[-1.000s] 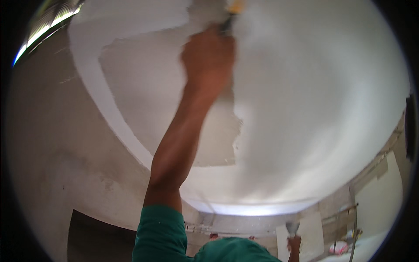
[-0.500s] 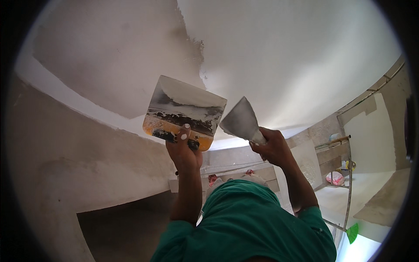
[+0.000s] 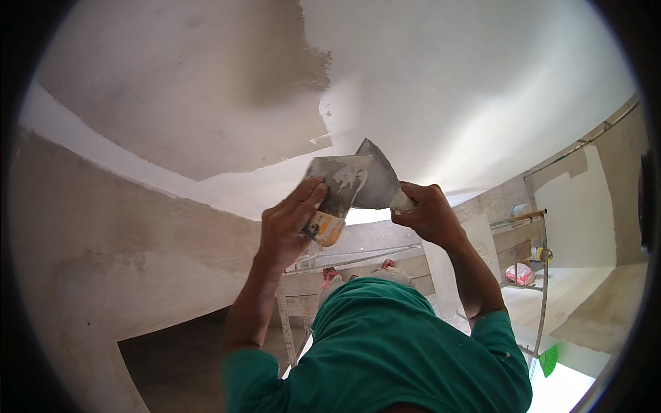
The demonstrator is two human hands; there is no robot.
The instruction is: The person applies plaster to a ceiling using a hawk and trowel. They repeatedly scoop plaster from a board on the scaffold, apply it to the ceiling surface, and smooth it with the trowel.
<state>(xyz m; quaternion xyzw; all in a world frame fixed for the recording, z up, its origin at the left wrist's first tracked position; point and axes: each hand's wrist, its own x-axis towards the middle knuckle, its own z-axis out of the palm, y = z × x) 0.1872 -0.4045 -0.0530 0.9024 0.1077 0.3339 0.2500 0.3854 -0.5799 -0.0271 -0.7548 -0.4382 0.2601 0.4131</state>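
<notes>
My left hand (image 3: 289, 220) grips a wide putty knife (image 3: 334, 180), its orange-and-black back edge smeared with white putty. The wide knife is turned, so its blade shows narrowed, with a white smear near the far edge. My right hand (image 3: 434, 215) is wrapped round the handle of a smaller, flared putty knife (image 3: 379, 182). The two blades overlap at the wide one's right edge and appear to touch. Beyond them spreads a surface partly coated in smooth white putty (image 3: 441, 89), with a rough-edged, bare grey-beige patch (image 3: 186, 96) on its left.
Below me are planks (image 3: 303, 283) under my feet. At the right stands a metal scaffold frame (image 3: 544, 255), with a pink-and-white bag (image 3: 520, 275) and a green fan-shaped thing (image 3: 548, 361) near it. A dark opening (image 3: 186, 365) lies at lower left.
My left hand has turned the wide putty knife and moved it right, against the smaller one. The smaller knife has shifted slightly, and the view has moved a little.
</notes>
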